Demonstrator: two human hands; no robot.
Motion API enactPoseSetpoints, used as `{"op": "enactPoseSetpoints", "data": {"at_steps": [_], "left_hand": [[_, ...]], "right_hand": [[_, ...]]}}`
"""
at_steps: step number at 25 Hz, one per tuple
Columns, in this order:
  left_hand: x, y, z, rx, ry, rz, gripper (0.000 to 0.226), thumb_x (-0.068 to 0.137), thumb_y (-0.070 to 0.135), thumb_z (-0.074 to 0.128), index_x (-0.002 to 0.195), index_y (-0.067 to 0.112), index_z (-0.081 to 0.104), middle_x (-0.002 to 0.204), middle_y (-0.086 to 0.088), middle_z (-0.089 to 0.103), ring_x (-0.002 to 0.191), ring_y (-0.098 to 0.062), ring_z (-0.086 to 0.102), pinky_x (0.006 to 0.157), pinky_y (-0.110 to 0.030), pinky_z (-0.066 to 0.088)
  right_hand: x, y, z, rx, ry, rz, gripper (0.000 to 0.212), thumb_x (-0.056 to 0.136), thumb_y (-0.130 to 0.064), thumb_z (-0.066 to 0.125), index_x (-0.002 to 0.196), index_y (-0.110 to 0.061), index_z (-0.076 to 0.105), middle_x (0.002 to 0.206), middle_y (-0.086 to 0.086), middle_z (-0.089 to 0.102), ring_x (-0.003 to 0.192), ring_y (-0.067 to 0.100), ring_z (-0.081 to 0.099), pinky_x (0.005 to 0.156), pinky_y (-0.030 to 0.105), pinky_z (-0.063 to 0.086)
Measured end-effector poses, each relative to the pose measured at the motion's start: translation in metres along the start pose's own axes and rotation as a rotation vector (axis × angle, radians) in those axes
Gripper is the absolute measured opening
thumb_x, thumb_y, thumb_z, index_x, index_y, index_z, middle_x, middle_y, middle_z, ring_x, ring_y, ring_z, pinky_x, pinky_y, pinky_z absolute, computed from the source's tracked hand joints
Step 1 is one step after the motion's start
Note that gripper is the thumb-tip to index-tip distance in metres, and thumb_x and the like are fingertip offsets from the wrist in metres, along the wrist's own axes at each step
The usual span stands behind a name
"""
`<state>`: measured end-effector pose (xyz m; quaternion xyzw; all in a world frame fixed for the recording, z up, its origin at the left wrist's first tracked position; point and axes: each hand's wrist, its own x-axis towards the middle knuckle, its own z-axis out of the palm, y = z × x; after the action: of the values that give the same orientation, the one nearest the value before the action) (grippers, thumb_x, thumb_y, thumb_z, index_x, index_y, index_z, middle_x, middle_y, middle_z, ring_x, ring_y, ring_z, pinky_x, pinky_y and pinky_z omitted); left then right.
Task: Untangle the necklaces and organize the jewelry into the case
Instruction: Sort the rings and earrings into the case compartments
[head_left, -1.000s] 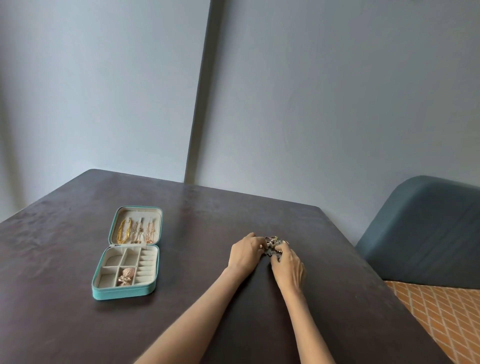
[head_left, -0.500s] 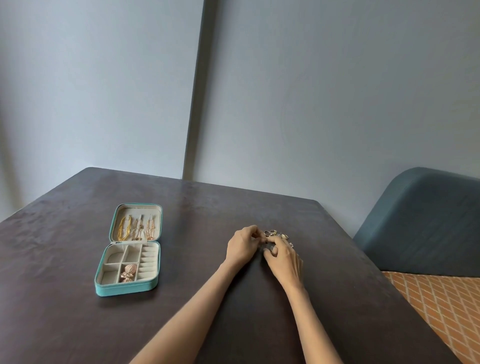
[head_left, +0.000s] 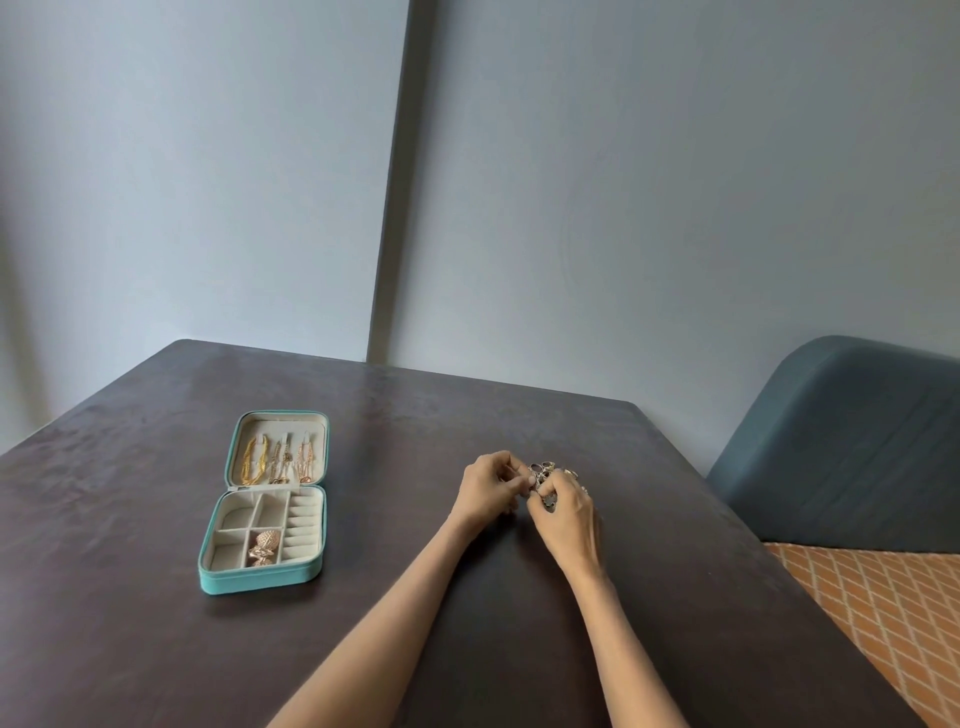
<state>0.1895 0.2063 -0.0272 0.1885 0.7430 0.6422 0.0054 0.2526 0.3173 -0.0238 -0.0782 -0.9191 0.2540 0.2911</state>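
Note:
A teal jewelry case (head_left: 260, 582) lies open on the dark table (head_left: 130, 519), left of my arms. Gold necklaces (head_left: 278, 460) hang in its lid, and a rose-gold piece (head_left: 262, 545) sits in one lower compartment. To the right, a small tangle of jewelry (head_left: 543, 470) lies on the table between my hands. My left hand (head_left: 488, 486) has curled fingers pinching at the tangle's left side. The fingers of my right hand (head_left: 569, 506) curl round its near side. Most of the tangle is hidden behind my fingers.
A blue-grey upholstered chair (head_left: 852, 441) stands past the table's right edge, above an orange patterned floor (head_left: 883, 623). A grey wall with a dark vertical strip (head_left: 395, 208) rises behind the table's far edge.
Both hands have drawn slightly closer together and lifted their fingers on the tangle. The view has shifted a little; the case has not moved.

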Motion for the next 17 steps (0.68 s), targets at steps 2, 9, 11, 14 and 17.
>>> {"op": "enactPoseSetpoints", "data": {"at_steps": [2, 9, 11, 14, 17], "left_hand": [[0.000, -0.001, 0.000, 0.023, -0.034, 0.001, 0.005, 0.085, 0.010, 0.064, 0.082, 0.008, 0.067, 0.067, 0.000, 0.064, 0.051, -0.001, 0.057, 0.046, -0.017, 0.046], [0.000, -0.004, -0.002, 0.029, -0.134, 0.032, 0.023, 0.085, 0.021, 0.069, 0.107, 0.016, 0.071, 0.083, 0.004, 0.070, 0.061, 0.009, 0.058, 0.052, -0.011, 0.042], [0.000, -0.005, -0.002, 0.048, -0.108, 0.051, 0.024, 0.084, 0.012, 0.068, 0.109, 0.013, 0.070, 0.081, 0.002, 0.069, 0.055, 0.010, 0.056, 0.053, -0.010, 0.044], [0.001, -0.007, -0.001, 0.056, -0.044, 0.055, 0.032, 0.085, -0.001, 0.061, 0.114, 0.013, 0.067, 0.069, 0.003, 0.061, 0.050, 0.001, 0.053, 0.050, -0.013, 0.045], [0.001, -0.007, -0.002, 0.087, -0.043, 0.058, 0.035, 0.087, -0.004, 0.051, 0.109, 0.017, 0.068, 0.065, 0.006, 0.051, 0.055, -0.006, 0.046, 0.049, -0.015, 0.046]], "right_hand": [[0.000, -0.001, 0.001, -0.013, -0.022, -0.036, 0.017, 0.080, -0.015, 0.066, 0.075, -0.010, 0.051, 0.085, 0.003, 0.061, 0.081, 0.031, 0.059, 0.060, 0.030, 0.034], [-0.001, 0.000, -0.002, -0.075, -0.124, -0.094, 0.017, 0.083, -0.013, 0.060, 0.099, -0.009, 0.055, 0.109, 0.004, 0.054, 0.099, 0.028, 0.056, 0.072, 0.037, 0.043], [-0.001, -0.001, 0.000, -0.093, -0.117, -0.090, 0.016, 0.082, -0.007, 0.055, 0.098, -0.010, 0.054, 0.110, 0.003, 0.054, 0.098, 0.029, 0.056, 0.073, 0.038, 0.044], [0.000, 0.002, 0.002, -0.008, 0.076, 0.079, 0.014, 0.082, -0.004, 0.054, 0.095, -0.009, 0.055, 0.102, 0.007, 0.059, 0.090, 0.033, 0.059, 0.068, 0.038, 0.043], [0.002, 0.009, -0.004, 0.089, 0.225, 0.414, 0.015, 0.083, -0.004, 0.051, 0.094, -0.011, 0.058, 0.102, 0.011, 0.059, 0.091, 0.036, 0.059, 0.069, 0.038, 0.042]]}}
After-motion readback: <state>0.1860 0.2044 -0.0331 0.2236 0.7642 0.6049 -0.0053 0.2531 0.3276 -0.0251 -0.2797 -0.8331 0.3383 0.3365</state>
